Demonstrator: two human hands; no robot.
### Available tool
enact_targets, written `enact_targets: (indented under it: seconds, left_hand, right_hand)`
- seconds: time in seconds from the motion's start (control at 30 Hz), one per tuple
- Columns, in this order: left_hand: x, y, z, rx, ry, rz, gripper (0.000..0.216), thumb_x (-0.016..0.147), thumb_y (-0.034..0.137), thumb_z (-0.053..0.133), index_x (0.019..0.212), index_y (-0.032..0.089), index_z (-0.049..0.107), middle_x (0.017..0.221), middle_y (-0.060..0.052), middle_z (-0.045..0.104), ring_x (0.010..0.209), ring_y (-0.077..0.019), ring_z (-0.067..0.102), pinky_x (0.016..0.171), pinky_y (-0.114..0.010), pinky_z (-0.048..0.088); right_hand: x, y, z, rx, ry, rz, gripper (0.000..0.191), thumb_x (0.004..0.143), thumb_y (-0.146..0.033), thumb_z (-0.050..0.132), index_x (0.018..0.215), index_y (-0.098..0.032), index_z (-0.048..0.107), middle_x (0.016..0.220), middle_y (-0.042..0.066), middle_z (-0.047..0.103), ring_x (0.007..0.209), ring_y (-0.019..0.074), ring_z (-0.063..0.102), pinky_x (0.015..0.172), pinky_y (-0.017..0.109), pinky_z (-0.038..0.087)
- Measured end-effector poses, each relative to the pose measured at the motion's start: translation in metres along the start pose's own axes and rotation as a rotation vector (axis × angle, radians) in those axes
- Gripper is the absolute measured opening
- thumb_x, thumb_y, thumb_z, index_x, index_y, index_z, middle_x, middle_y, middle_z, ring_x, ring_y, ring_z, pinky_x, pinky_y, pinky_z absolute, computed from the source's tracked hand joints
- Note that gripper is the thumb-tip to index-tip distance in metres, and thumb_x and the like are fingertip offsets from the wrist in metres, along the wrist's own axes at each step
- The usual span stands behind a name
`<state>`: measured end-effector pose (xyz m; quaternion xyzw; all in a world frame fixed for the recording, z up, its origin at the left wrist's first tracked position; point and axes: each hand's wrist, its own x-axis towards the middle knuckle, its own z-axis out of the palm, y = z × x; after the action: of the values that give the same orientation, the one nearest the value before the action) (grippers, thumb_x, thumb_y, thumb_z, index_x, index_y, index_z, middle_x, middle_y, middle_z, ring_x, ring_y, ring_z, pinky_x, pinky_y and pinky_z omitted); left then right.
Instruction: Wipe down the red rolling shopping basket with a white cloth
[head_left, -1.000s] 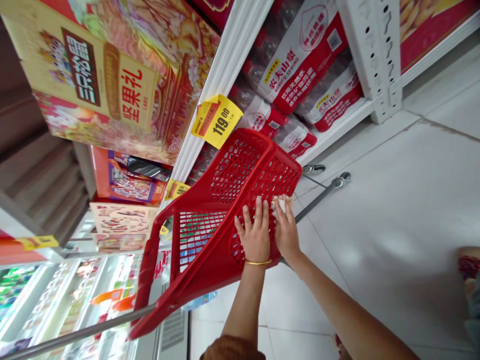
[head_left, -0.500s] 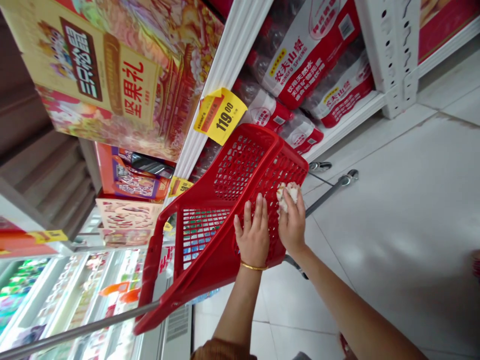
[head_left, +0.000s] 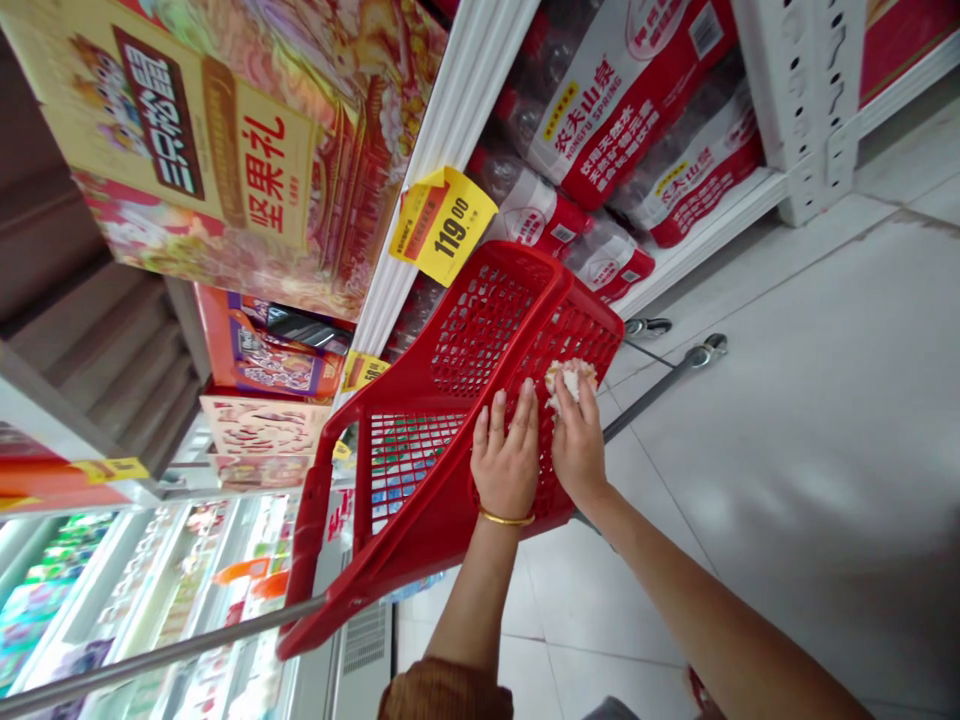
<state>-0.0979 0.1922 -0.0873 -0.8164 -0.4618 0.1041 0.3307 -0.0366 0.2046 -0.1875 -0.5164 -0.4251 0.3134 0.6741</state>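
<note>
A red plastic shopping cart (head_left: 442,545), its sides pierced like a grid, appears tilted across the middle of the view. My left hand (head_left: 506,460), with a gold bangle at the wrist, lies flat against the side of the cart with its fingers stretched out and nothing held. Just right of it, my right hand (head_left: 579,450) presses a crumpled whitish cloth (head_left: 573,380) against the perforated wall. The fingers lie over the cloth, so part of it is hidden.
Shelves alongside hold gift boxes (head_left: 255,150) and shrink-wrapped bottled water (head_left: 600,130). A yellow price tag (head_left: 442,227) sticks out near the cart. Metal cart legs with casters (head_left: 709,350) stand on the tiled floor (head_left: 810,420). A metal pole (head_left: 165,655) crosses the lower left.
My right hand and the cloth have slid slightly up and left along the cart wall. My left hand stays on the cart, its fingers closer together. The whole view has shifted a little.
</note>
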Motion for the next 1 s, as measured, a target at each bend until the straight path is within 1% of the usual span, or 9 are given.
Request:
enact_targets:
  seconds: [0.13,0.3,0.47,0.53,0.63,0.77,0.87,0.93,1.0]
  left_hand:
    - [0.000,-0.002,0.001,0.007,0.020,0.010,0.055,0.095,0.020,0.045,0.147,0.024,0.029,0.142,0.001,0.046,0.143,-0.0171,0.018,0.122,-0.034,0.003]
    - [-0.001,-0.004,0.001,-0.035,-0.014,0.007,0.053,0.095,0.020,0.044,0.146,0.026,0.031,0.143,0.000,0.044,0.142,-0.0178,0.022,0.122,-0.036,0.007]
    - [0.000,-0.005,0.000,-0.018,-0.019,0.026,0.053,0.094,0.019,0.044,0.146,0.022,0.033,0.143,-0.001,0.044,0.143,-0.0171,0.019,0.122,-0.034,0.004]
    - [0.000,-0.006,-0.002,-0.014,-0.018,0.049,0.053,0.093,0.018,0.043,0.145,0.019,0.035,0.143,-0.002,0.044,0.144,-0.0167,0.016,0.121,-0.033,0.004]
    - [0.001,-0.007,-0.006,-0.036,-0.031,0.068,0.053,0.091,0.015,0.039,0.144,0.016,0.037,0.144,-0.004,0.044,0.144,-0.0168,0.015,0.121,-0.034,0.008]
    - [0.002,-0.008,-0.008,-0.070,-0.022,0.067,0.055,0.089,0.010,0.036,0.144,0.014,0.037,0.143,-0.006,0.046,0.143,-0.0171,0.020,0.120,-0.035,0.014]
    - [0.002,-0.008,-0.008,-0.085,-0.005,0.069,0.057,0.088,0.007,0.034,0.144,0.015,0.036,0.142,-0.006,0.048,0.143,-0.0161,0.020,0.120,-0.035,0.015]
    - [0.003,-0.008,-0.009,-0.092,-0.006,0.073,0.058,0.087,0.005,0.033,0.144,0.015,0.036,0.142,-0.006,0.048,0.143,-0.0153,0.021,0.120,-0.035,0.016]
    - [0.003,-0.009,-0.009,-0.097,-0.002,0.080,0.058,0.087,0.004,0.032,0.144,0.014,0.036,0.142,-0.006,0.048,0.143,-0.0148,0.022,0.120,-0.035,0.016]
  right_hand:
    - [-0.014,-0.002,0.002,0.034,-0.017,-0.070,0.064,0.095,-0.008,0.032,0.149,-0.037,0.015,0.158,0.002,0.018,0.145,0.0238,0.020,0.116,0.056,0.027]
    - [-0.035,0.003,0.005,0.048,-0.073,-0.088,0.064,0.095,-0.008,0.034,0.149,-0.035,0.014,0.157,0.004,0.020,0.143,0.0230,0.024,0.114,0.053,0.032]
    - [-0.060,0.011,0.005,0.070,-0.129,-0.111,0.062,0.094,-0.009,0.037,0.149,-0.032,0.020,0.156,0.007,0.025,0.143,0.0257,0.024,0.113,0.055,0.034]
    - [-0.063,0.010,0.003,0.081,-0.131,-0.122,0.062,0.094,-0.008,0.037,0.149,-0.031,0.020,0.156,0.007,0.025,0.143,0.0258,0.025,0.113,0.054,0.034]
    - [-0.048,0.003,0.000,0.082,-0.048,-0.101,0.062,0.094,-0.008,0.033,0.150,-0.031,0.019,0.157,0.006,0.022,0.142,0.0253,0.026,0.113,0.054,0.034]
    - [0.005,-0.011,-0.004,0.045,0.109,-0.080,0.062,0.095,-0.009,0.031,0.149,-0.035,0.017,0.158,0.002,0.018,0.144,0.0241,0.022,0.116,0.053,0.029]
    - [0.037,-0.016,-0.004,0.037,0.103,-0.081,0.060,0.096,-0.011,0.029,0.150,-0.034,0.017,0.159,0.001,0.014,0.145,0.0233,0.019,0.117,0.052,0.027]
    - [0.044,-0.016,-0.004,0.041,0.066,-0.083,0.059,0.097,-0.012,0.028,0.150,-0.034,0.017,0.159,0.001,0.013,0.145,0.0231,0.019,0.117,0.052,0.026]
    - [0.042,-0.015,-0.002,0.058,0.037,-0.088,0.057,0.098,-0.014,0.029,0.150,-0.034,0.017,0.159,0.001,0.013,0.145,0.0231,0.020,0.117,0.052,0.026]
